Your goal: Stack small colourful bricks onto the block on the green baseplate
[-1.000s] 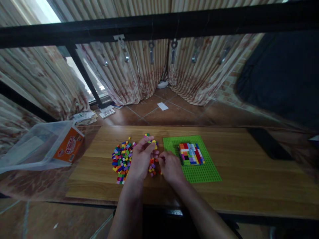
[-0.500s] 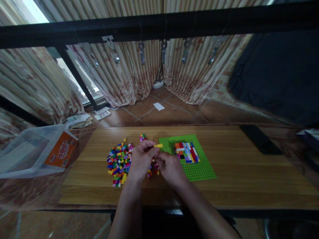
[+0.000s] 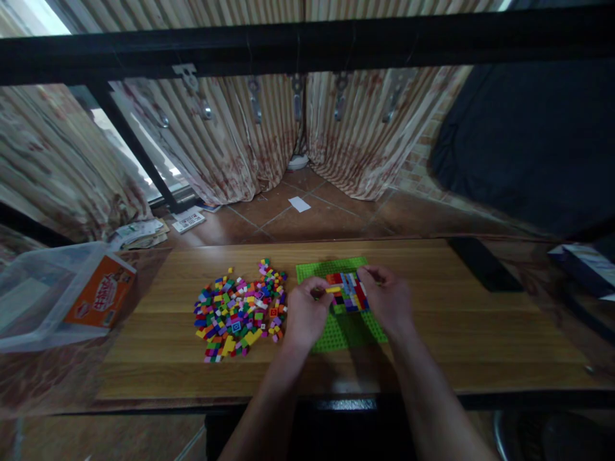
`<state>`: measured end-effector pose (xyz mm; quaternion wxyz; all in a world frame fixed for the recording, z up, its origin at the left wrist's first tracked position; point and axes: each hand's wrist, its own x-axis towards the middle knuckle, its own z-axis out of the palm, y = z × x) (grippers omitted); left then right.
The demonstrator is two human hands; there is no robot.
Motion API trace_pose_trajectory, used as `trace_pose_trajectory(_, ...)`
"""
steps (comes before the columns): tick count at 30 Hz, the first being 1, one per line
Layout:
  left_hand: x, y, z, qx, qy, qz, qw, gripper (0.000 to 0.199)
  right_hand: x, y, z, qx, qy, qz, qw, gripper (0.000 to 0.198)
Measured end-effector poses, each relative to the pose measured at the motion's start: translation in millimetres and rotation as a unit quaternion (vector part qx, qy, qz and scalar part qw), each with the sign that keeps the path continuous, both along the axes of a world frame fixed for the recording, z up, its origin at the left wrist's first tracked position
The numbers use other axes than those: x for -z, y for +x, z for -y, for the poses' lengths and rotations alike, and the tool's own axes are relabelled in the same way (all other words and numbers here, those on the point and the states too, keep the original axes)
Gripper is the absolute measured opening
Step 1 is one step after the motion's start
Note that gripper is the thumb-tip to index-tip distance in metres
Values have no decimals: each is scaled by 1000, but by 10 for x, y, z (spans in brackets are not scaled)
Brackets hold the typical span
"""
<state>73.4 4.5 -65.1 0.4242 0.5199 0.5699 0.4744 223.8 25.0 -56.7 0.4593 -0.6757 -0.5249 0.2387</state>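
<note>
My left hand pinches a yellow toy brick at the left side of a multicoloured brick block. That block sits on a green baseplate. At the block's right side is my right hand, its thumb and fingers closed together by the upper right corner; whether it grips the block or a small brick is hidden. To the left of my left hand lies a loose pile of small coloured bricks on the wooden table.
An orange-labelled clear plastic bin stands beyond the table's left end. A dark flat object lies at the table's back right. A black metal bar with hanging hooks crosses above, before striped curtains.
Both hands have moved right from beside the brick pile to the block on the baseplate, and apart from each other. The yellow brick has come along in my left hand. The view has shifted slightly.
</note>
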Motion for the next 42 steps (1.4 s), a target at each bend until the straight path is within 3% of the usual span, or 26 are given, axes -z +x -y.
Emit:
trace_pose_trajectory(6,191,113,-63,-33,-2,5,999,10,113,14,-40,-65,-76,95,990,42)
trace_pose_trajectory(12,178,202,-59,-65,-7,47,997,11,139,14,-30,-87,-99,120,984,44)
trace_pose_trajectory(22,206,169,-49,-79,-39,58,994,19,148,-22,-28,-71,-94,139,983,43)
trace_pose_trajectory(26,227,135,-53,-67,-64,96,991,8,166,-16,-32,-75,-92,135,984,45)
trace_pose_trajectory(42,274,149,-75,-66,-54,78,993,4,181,5,-39,-84,-76,124,986,46)
